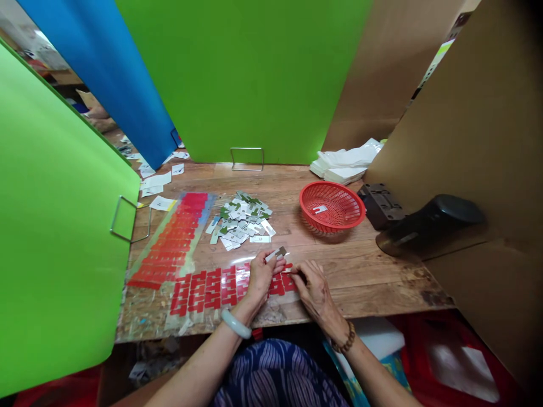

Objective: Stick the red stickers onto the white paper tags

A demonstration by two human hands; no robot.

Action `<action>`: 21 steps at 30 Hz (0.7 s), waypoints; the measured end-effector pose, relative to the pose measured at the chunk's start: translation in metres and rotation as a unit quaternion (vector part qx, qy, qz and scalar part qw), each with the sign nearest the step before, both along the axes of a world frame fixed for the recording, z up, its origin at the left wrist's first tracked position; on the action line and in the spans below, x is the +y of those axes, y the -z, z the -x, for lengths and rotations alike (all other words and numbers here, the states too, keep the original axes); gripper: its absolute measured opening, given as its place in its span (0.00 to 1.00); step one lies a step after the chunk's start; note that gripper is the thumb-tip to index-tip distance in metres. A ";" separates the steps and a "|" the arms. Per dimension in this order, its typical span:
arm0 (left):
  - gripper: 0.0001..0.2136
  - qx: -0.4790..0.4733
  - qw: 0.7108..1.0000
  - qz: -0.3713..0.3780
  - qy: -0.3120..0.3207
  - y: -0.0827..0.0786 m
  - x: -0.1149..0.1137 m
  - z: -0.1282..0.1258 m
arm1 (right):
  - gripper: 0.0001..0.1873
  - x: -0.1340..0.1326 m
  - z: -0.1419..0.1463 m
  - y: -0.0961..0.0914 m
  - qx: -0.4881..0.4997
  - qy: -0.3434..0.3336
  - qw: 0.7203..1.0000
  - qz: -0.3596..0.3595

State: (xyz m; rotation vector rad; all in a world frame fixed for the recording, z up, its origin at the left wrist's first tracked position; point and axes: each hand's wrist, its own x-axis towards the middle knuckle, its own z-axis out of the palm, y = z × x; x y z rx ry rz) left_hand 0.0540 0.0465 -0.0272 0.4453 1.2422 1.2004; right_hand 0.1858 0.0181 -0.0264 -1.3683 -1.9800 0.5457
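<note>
My left hand (260, 277) is closed on a small flat metal plate (276, 254), part pale and part dark, held above a clear sheet of red cut-out stickers (213, 288). At the right end of that sheet, my right hand (311, 285) has its thumb and forefinger pinched together at the red pieces. What lies between those fingertips is too small to make out. Beyond my hands is a loose pile of notched metal plates (244, 217), some with green showing. One pale notched plate (319, 209) lies in a red plastic basket (332, 228) to the right.
Another red sticker sheet (172, 243) lies at the left. White papers (156, 182) are scattered behind it, and a white stack (345, 163) sits at the back right. A dark metal block (380, 204) and a black cylindrical object (428, 223) stand right. Green panels (250, 73) wall the table.
</note>
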 end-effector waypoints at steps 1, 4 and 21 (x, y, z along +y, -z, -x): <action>0.07 -0.001 1.000 0.000 0.000 0.000 0.000 0.000 | 0.07 -0.001 0.001 -0.001 0.010 0.001 1.000 -0.005; 0.08 -0.016 1.000 0.005 0.009 0.000 0.001 0.001 | 0.08 -0.008 0.002 -0.004 0.048 0.001 0.999 -0.014; 0.16 -0.094 0.975 0.041 0.195 -0.044 -0.041 0.047 | 0.06 -0.004 0.006 -0.038 0.280 0.012 0.941 0.188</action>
